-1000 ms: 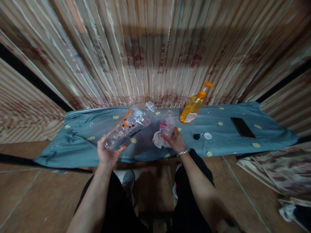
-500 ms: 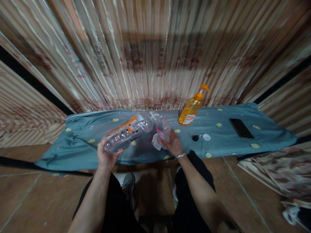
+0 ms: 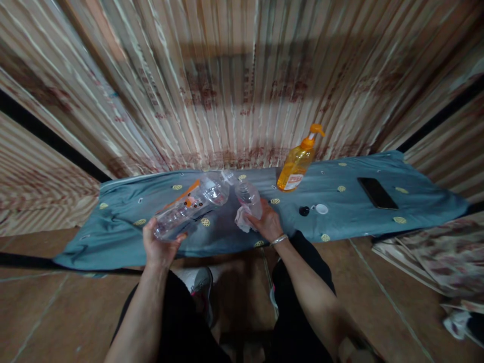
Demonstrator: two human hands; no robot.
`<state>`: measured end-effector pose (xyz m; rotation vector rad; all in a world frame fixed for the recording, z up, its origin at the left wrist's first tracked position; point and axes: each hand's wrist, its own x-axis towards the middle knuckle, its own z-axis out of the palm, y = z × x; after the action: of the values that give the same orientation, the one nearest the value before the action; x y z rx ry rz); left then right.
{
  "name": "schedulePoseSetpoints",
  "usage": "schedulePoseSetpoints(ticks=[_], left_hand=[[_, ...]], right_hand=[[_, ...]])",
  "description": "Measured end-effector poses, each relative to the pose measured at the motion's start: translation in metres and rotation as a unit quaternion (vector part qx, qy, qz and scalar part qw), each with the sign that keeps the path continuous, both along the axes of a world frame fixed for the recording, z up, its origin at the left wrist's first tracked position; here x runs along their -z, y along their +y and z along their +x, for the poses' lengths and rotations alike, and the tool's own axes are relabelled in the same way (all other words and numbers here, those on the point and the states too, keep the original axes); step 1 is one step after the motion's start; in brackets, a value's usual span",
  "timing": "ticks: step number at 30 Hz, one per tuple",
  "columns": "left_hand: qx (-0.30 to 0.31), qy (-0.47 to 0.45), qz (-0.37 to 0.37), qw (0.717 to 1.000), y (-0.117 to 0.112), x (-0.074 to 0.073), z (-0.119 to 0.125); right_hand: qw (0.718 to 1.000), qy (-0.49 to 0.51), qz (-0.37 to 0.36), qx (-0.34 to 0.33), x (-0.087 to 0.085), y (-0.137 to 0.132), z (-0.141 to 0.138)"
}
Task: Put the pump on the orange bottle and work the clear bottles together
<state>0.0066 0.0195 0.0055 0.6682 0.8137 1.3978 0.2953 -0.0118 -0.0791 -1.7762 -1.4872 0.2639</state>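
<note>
My left hand [image 3: 161, 245] grips the base of a large clear plastic bottle [image 3: 191, 204] with an orange label, tipped nearly flat, its mouth pointing right. My right hand [image 3: 265, 223] holds a small clear bottle [image 3: 248, 197] with a pink label, tilted left so its neck meets the large bottle's mouth. A crumpled white cloth [image 3: 241, 220] lies under my right hand's fingers. Both bottles hover just over a low bench covered in a blue-grey cloth [image 3: 124, 222] with yellow dots.
An orange pump bottle [image 3: 298, 162] stands at the back of the bench. A black cap [image 3: 304, 210] and a white cap [image 3: 321, 208] lie right of my right hand. A dark phone [image 3: 377, 192] rests further right. Striped curtain behind; patterned fabric [image 3: 427, 257] on the floor at right.
The large bottle has been lowered from a steep tilt to nearly flat. The small bottle has tipped from upright toward the left, bringing the two necks together.
</note>
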Motion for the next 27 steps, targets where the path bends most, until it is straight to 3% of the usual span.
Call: schedulePoseSetpoints(ticks=[6,27], left_hand=[[0.006,-0.021,-0.030,0.999,0.0001,-0.0019,0.0023],[-0.012,0.014,-0.004,1.000,-0.0011,0.0018,-0.0017]], right_hand=[[1.000,-0.004,0.011,0.005,-0.0028,0.0007,-0.0023],[1.000,-0.024,0.011,0.000,-0.0058,0.0011,-0.0050]])
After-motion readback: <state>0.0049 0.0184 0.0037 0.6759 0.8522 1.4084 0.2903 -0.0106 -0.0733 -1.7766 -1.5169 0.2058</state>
